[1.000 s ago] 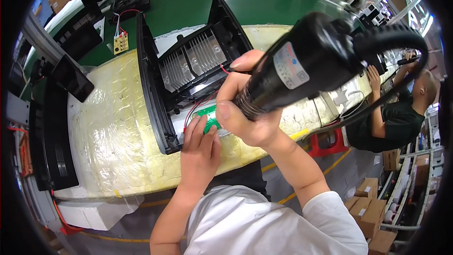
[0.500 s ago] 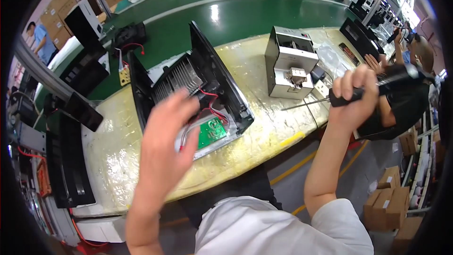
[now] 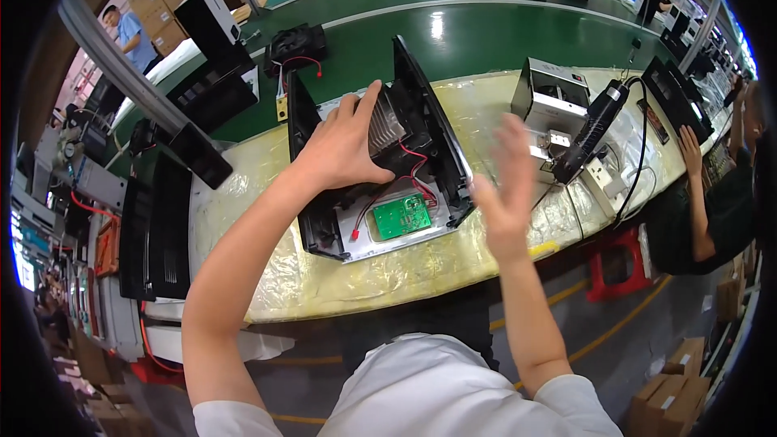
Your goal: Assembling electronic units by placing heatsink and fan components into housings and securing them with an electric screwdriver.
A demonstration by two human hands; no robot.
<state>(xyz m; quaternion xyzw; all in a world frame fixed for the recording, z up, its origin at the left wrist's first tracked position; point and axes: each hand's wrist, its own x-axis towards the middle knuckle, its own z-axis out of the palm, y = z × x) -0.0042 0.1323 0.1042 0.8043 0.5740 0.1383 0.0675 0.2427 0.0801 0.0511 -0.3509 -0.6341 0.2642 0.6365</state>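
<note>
Two bare hands are at an open black housing (image 3: 437,142), which lies on the film-covered padded table (image 3: 275,291). The left hand (image 3: 348,146) arches over its finned heat sink (image 3: 388,128), gripping or not I cannot tell, while the blurred right hand (image 3: 506,186) hangs open and empty near its right side. A green circuit board (image 3: 402,217) sits at the near end, beside a red connector (image 3: 354,235).

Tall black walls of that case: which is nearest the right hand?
The right black plastic wall, beside the bare right hand; the left black wall stands across the grey metal heatsink.
</note>
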